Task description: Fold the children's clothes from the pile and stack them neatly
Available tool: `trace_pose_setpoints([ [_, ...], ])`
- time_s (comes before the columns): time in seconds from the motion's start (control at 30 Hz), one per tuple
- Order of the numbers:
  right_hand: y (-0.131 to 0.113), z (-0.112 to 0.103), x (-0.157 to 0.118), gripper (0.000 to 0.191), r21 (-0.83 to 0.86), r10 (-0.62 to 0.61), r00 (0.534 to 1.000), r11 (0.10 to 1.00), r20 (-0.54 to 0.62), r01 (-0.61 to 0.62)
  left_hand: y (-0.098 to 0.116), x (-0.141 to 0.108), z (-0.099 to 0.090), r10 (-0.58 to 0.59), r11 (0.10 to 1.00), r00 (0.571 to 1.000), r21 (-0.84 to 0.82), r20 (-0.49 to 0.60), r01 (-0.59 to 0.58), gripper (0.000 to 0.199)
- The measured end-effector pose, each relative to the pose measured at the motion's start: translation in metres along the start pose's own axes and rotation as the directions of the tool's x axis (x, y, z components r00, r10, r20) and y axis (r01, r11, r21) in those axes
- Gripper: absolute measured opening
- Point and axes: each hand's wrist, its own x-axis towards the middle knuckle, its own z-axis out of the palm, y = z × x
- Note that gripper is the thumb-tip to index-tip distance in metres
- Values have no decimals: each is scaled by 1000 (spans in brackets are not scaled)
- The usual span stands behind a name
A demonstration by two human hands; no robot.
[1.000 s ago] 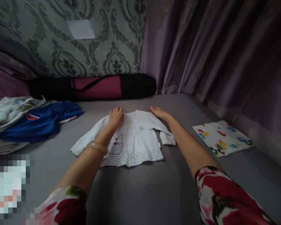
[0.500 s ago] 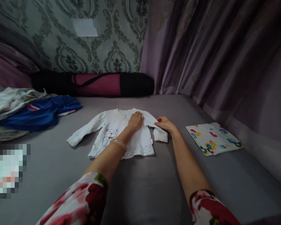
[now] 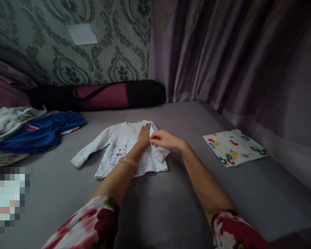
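Observation:
A small white long-sleeved shirt [image 3: 119,138] with a bear print lies spread on the grey sheet. My left hand [image 3: 144,134] rests flat on its upper right part, fingers stretched towards the collar. My right hand [image 3: 163,139] pinches the cloth of the right-side sleeve, which is folded inward over the shirt's body. The cuff of that sleeve lies near the shirt's lower right side. On the left, the other sleeve [image 3: 89,150] stretches outward, flat on the sheet.
A folded cloth with colourful letters [image 3: 233,143] lies at the right. Blue clothing [image 3: 49,133] and pale garments [image 3: 7,119] are piled at the left. A black and magenta roll [image 3: 103,97] lies along the wall, beside purple curtains [image 3: 181,52].
My right hand has moved left, carrying the right-side sleeve inward over the shirt. My left hand stays on the shirt. The view has shifted slightly.

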Motion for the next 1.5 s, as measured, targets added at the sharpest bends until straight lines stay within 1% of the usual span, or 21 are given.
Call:
trace_pose_setpoints([
  [0.1, 27, -17, -2, 20, 80, 107, 969, 993, -221, -92, 1, -3, 0, 47, 999, 998, -1, -39, -47, 57],
  [0.17, 43, -21, -2, 18, 41, 155, 947, 988, -280, -149, 1, -3, 0, 48, 999, 998, 2, -48, -48, 57],
  [0.2, 48, -20, -1, 16, 29, 176, 952, 984, -252, -174, 1, -3, 0, 43, 999, 998, 4, -46, -43, 58],
  [0.33, 55, -6, 2, 16, 29, 194, 981, 981, 12, -194, 2, -3, -1, 25, 1000, 1000, 14, -16, -24, 60],
  [0.47, 50, -4, 2, 10, 153, 201, 969, 963, 141, -222, 4, -4, 0, 22, 1000, 999, 8, -32, -22, 60],
  [0.57, 53, -20, -7, 11, 252, 231, 967, 935, 105, -251, 6, -3, 2, -9, 1000, 996, -25, -86, 6, 56],
  [0.67, 67, -44, -22, 16, 294, 305, 949, 917, -79, -270, 9, -1, 3, -54, 997, 991, -69, -120, 46, 55],
  [0.73, 83, -59, -33, 16, 302, 405, 882, 895, -241, -328, 10, 0, 3, -54, 996, 992, -77, -116, 45, 56],
  [0.77, 93, -64, -38, 15, 294, 462, 821, 879, -335, -375, 10, 0, 3, -51, 996, 992, -77, -114, 42, 56],
  [0.83, 113, -70, -46, 12, 295, 548, 661, 836, -513, -463, 10, -1, 2, -50, 996, 993, -76, -110, 41, 56],
  [0.87, 123, -71, -48, 13, 310, 585, 581, 804, -566, -507, 10, -1, 1, -50, 996, 993, -76, -110, 42, 56],
  [0.9, 132, -71, -50, 14, 331, 620, 520, 771, -588, -544, 10, -1, 1, -49, 996, 993, -75, -111, 41, 56],
  [0.93, 139, -70, -50, 16, 352, 654, 478, 737, -586, -578, 10, -1, 1, -49, 996, 992, -73, -113, 41, 56],
  [0.97, 145, -68, -50, 20, 367, 686, 457, 706, -566, -606, 10, -1, 1, -49, 997, 992, -71, -116, 41, 56],
  [1.0, 148, -67, -50, 23, 372, 710, 453, 683, -539, -629, 10, -1, 2, -48, 997, 992, -70, -120, 40, 56],
  [1.07, 150, -65, -49, 34, 349, 726, 476, 669, -497, -656, 10, -1, 2, -46, 997, 991, -71, -123, 37, 56],
  [1.2, 143, -65, -50, 56, 243, 674, 596, 726, -437, -643, 9, -1, 1, -42, 996, 992, -79, -122, 32, 57],
  [1.27, 141, -65, -52, 56, 196, 629, 649, 766, -428, -612, 9, -2, 0, -41, 995, 991, -91, -129, 29, 56],
  [1.3, 142, -64, -52, 53, 175, 606, 660, 781, -444, -599, 9, -2, -1, -44, 995, 990, -99, -131, 31, 56],
  [1.37, 144, -63, -53, 48, 139, 562, 649, 800, -513, -584, 9, -2, -2, -62, 993, 990, -108, -125, 48, 57],
  [1.5, 152, -58, -51, 45, 96, 512, 563, 789, -649, -606, 10, -3, -1, -92, 993, 991, -77, -96, 85, 56],
])
